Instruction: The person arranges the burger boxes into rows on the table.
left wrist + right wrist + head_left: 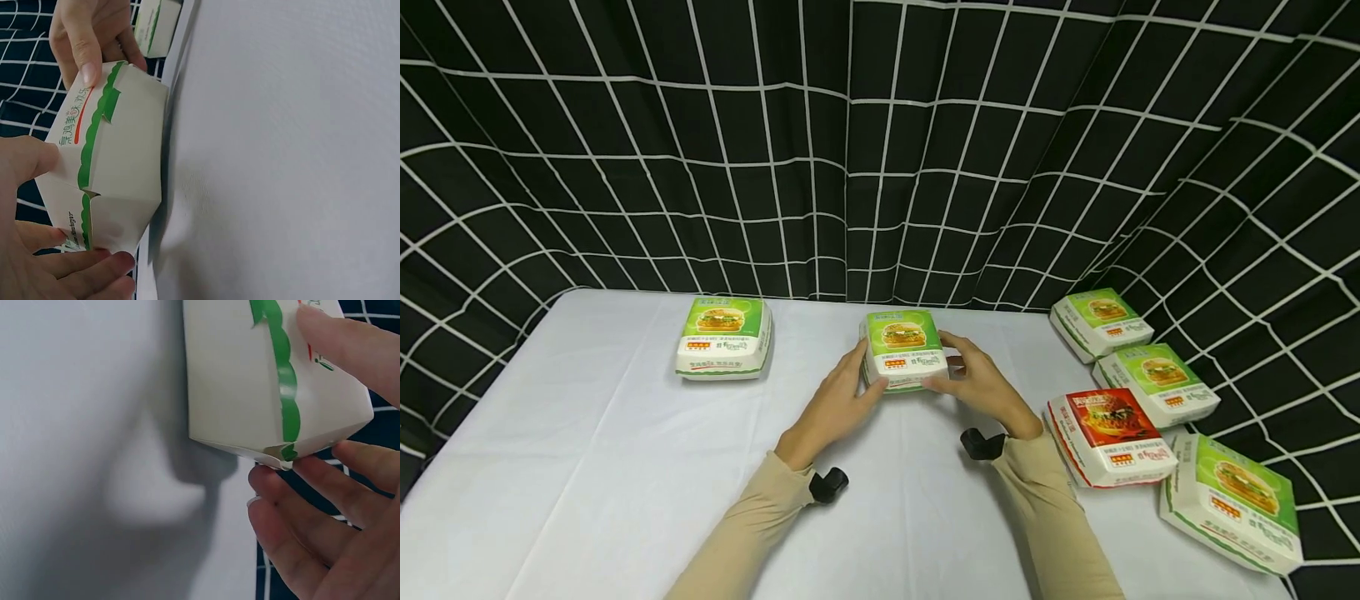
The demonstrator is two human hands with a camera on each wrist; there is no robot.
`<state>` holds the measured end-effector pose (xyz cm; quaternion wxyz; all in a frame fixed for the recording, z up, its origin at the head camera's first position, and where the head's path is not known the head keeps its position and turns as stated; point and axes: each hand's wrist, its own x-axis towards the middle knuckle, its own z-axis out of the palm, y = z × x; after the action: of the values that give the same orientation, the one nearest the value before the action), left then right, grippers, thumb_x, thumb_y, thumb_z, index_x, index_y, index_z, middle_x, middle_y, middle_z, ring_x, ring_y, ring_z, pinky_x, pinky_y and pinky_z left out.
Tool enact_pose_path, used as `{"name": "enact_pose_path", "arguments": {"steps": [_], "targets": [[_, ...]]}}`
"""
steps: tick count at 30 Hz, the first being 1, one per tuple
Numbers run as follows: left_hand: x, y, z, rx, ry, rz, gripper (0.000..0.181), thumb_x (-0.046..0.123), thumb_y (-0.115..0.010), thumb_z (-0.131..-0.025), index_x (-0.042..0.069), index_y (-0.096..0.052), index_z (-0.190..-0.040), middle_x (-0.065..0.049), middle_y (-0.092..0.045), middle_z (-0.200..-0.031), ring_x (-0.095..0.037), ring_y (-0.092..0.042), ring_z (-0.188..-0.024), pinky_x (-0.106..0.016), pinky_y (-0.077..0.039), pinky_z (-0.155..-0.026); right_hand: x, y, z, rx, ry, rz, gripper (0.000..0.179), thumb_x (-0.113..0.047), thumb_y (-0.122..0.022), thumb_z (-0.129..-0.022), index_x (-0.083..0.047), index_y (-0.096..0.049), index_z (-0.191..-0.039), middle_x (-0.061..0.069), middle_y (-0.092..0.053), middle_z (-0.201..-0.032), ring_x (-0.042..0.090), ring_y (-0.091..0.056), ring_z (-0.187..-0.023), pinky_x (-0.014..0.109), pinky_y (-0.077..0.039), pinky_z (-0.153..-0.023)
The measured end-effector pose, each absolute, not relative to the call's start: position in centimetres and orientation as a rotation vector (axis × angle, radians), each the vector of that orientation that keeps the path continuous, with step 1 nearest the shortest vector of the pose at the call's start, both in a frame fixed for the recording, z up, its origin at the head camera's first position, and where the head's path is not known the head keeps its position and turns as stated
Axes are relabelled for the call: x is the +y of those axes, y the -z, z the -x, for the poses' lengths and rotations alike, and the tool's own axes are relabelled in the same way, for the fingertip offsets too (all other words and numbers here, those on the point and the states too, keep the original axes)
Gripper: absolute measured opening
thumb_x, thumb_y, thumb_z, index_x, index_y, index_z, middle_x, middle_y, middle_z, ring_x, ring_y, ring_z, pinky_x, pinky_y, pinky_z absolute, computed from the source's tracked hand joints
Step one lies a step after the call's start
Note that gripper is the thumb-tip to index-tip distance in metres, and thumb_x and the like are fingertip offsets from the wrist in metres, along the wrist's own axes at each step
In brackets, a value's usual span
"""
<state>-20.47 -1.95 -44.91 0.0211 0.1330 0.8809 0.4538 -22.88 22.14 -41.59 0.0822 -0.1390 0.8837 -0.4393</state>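
Note:
Between both hands is a green-and-white burger box, near the back edge of the table, its burger picture facing up. My left hand grips its left side, thumb at the front face and fingers along the side. On the opposite side, my right hand holds it with the thumb against the front. In the left wrist view the carton's green scalloped edge shows, with fingertips under one corner. The right wrist view has my right fingers touching the box's side corner. Whether its base touches the cloth, I cannot tell.
Another green burger box stands at the back left. On the right are a red burger box and several green ones, including a near one. White cloth covers the table; a black gridded curtain hangs behind.

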Motion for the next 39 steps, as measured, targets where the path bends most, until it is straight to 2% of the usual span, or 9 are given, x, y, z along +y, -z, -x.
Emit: {"name": "enact_pose_path", "arguments": {"steps": [10,15,22,32,39], "targets": [[-3.4,45.1,21.2,2.679,-1.502,-0.357,0.076,0.036,-0.054,-0.099,0.003,-0.020,-0.158,-0.020,-0.028,-0.161,-0.032,-0.026,-0.151,-0.049,-0.024,-0.123,19.8,42.4,23.0,2.641,1.334,0.407,0.084,-0.025,-0.076,-0.088,0.001,-0.029,-0.153,0.022,-0.040,-0.153,0.041,-0.060,-0.121,0.050,-0.051,-0.101],[-4.1,45.1,21.5,2.669,-1.547,-0.301,0.075,0.038,-0.052,-0.100,0.002,-0.020,-0.157,-0.020,-0.026,-0.162,-0.033,-0.024,-0.151,-0.050,-0.021,-0.123,18.6,42.5,23.2,2.629,1.345,0.439,0.083,-0.020,-0.073,-0.090,0.003,-0.025,-0.154,0.022,-0.038,-0.153,0.039,-0.061,-0.121,0.048,-0.051,-0.102],[-4.5,45.2,21.7,2.692,-1.622,-0.223,0.071,0.030,-0.045,-0.099,-0.003,-0.018,-0.156,-0.023,-0.026,-0.161,-0.035,-0.024,-0.151,-0.052,-0.021,-0.123,17.1,42.7,23.4,2.610,1.342,0.484,0.081,-0.015,-0.069,-0.092,0.003,-0.022,-0.155,0.023,-0.035,-0.154,0.039,-0.060,-0.122,0.048,-0.050,-0.103],[-5.0,45.3,21.9,2.684,-1.698,-0.066,0.068,0.024,-0.038,-0.098,-0.001,-0.015,-0.157,-0.020,-0.021,-0.164,-0.032,-0.019,-0.153,-0.049,-0.018,-0.124,15.2,42.9,23.8,2.606,1.371,0.517,0.081,-0.018,-0.070,-0.093,0.003,-0.022,-0.155,0.025,-0.036,-0.152,0.041,-0.059,-0.124,0.049,-0.049,-0.104],[-6.3,45.2,22.2,2.688,-1.662,-0.049,0.065,0.028,-0.035,-0.100,0.001,-0.018,-0.157,-0.020,-0.025,-0.162,-0.033,-0.021,-0.152,-0.049,-0.019,-0.124,14.2,43.1,23.9,2.651,1.334,0.518,0.079,-0.020,-0.069,-0.094,0.001,-0.024,-0.155,0.024,-0.037,-0.150,0.038,-0.060,-0.119,0.048,-0.051,-0.101]]}}
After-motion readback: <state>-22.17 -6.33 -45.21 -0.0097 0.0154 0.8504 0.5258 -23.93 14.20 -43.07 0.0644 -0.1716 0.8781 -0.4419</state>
